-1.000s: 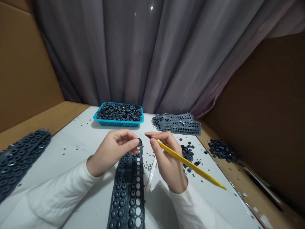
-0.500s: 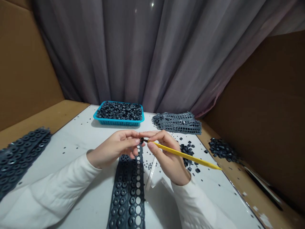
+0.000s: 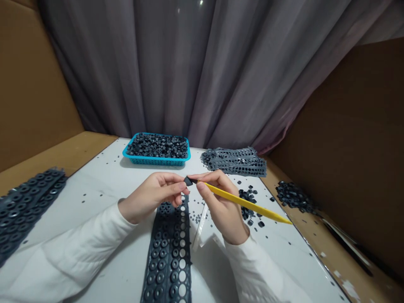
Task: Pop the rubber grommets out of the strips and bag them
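My left hand (image 3: 162, 191) pinches a small black rubber piece (image 3: 188, 181) between thumb and fingertips. Held in my right hand (image 3: 221, 202) is a slim yellow tool, which looks like tweezers (image 3: 252, 206), its dark tip against or just beside that piece. Whether tip and piece touch, I cannot tell. Below the hands lies a black rubber sheet (image 3: 167, 252) with rows of raised rings and one row of round holes along its right side. My left fingers cover part of its far end.
A blue basket (image 3: 158, 160) full of small black rubber parts stands at the back. Right of it lie punched rubber strips (image 3: 235, 162). Loose black pieces (image 3: 248, 202) are scattered on the white table (image 3: 104, 185). Another ringed sheet (image 3: 28, 210) lies at left, a dark pile (image 3: 295, 198) at right.
My right hand has moved left and slightly up, bringing the tweezers' tip to the rubber piece. The piece has turned in my left fingertips; before, a ring-like end showed.
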Available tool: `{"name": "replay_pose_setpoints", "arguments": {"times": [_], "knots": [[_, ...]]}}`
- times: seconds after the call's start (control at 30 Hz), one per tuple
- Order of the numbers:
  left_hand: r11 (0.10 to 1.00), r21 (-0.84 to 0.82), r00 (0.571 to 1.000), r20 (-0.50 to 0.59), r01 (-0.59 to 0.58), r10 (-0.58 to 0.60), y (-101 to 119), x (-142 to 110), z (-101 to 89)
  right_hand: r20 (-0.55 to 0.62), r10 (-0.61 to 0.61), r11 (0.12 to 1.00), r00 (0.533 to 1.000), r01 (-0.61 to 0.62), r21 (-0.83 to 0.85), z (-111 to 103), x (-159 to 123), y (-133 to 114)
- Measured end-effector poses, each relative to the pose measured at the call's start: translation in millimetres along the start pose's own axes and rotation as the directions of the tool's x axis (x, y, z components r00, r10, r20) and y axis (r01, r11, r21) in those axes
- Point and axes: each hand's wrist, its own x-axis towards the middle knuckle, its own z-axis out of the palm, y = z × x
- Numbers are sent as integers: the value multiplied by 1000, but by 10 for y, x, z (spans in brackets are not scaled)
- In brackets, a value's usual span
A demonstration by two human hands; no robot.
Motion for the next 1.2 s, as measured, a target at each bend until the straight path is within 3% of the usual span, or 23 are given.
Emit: {"name": "replay_pose_setpoints", "arguments": {"times": [0.23,0.57,0.87,1.2], "knots": [[996,26,993,-82,-80,82,7,-4,76,-19,34,986,999,-31,161,47,-25,44],[985,72,968,-184,-159,170,-38,-4,107,-110,-13,988,994,29,149,141,-83,85],[970,163,928,-298,-181,223,-17,-24,154,-122,-30,989,992,47,139,174,-108,82],[964,191,917,-320,-186,240,-9,-44,184,-139,-36,990,990,55,130,216,-138,99]]}}
